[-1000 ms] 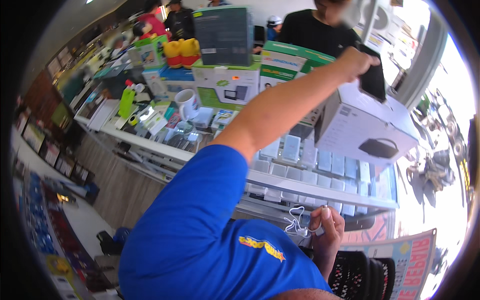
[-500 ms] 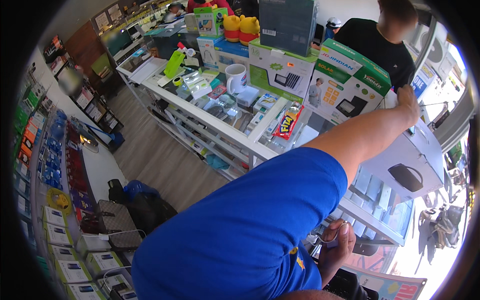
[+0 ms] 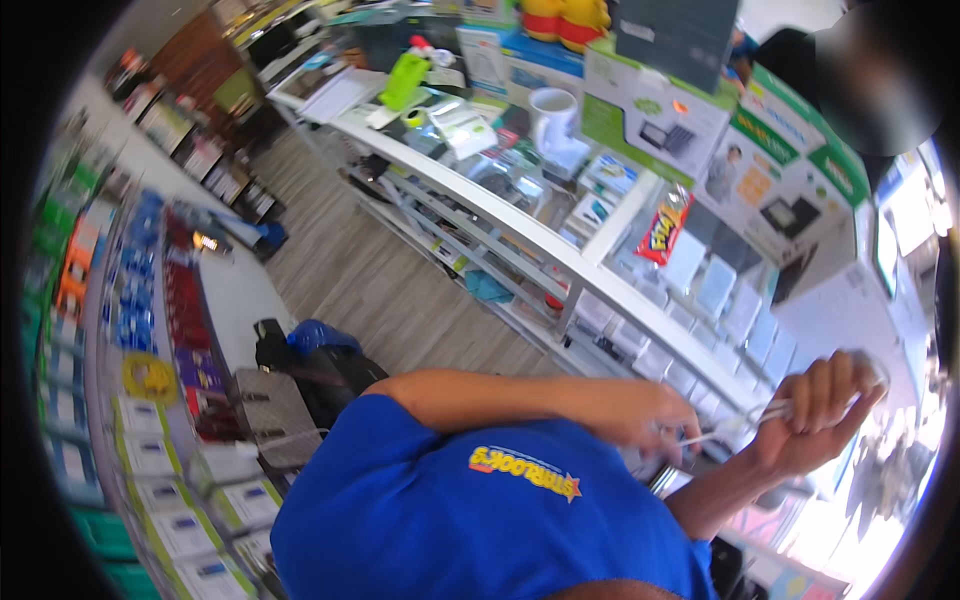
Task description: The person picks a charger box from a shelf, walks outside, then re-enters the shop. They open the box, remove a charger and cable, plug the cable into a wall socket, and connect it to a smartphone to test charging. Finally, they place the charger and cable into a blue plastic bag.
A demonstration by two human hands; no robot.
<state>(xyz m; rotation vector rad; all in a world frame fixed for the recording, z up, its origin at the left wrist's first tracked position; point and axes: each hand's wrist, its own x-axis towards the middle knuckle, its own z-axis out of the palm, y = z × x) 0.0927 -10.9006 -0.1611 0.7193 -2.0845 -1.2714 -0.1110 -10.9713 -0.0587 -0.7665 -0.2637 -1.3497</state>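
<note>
A thin white cable (image 3: 722, 432) runs between my two hands on the right side, in front of my blue shirt. My left hand (image 3: 655, 418), slightly blurred, is closed on one part of it near the fingertips. My right hand (image 3: 822, 412) is raised higher and farther right, its fingers curled round another part of the cable, with a small loop showing at the palm. The cable's ends are hidden by my fingers or too blurred to make out. Beyond my hands stands a glass display counter (image 3: 722, 362) with white edges and several pale boxes inside.
On the counter stand a white mug (image 3: 553, 118), a red snack packet (image 3: 664, 226), a green-and-white solar-light box (image 3: 775, 165) and a white box (image 3: 850, 320). Across it is a person in dark clothing (image 3: 785, 55). Shelves of boxed goods (image 3: 150, 440) line my left; a dark bag (image 3: 340, 375) lies nearby.
My left hand has come back from the counter boxes to the cable. My right hand has risen and moved right with the cable. The view has shifted, bringing the counter lower and rightward.
</note>
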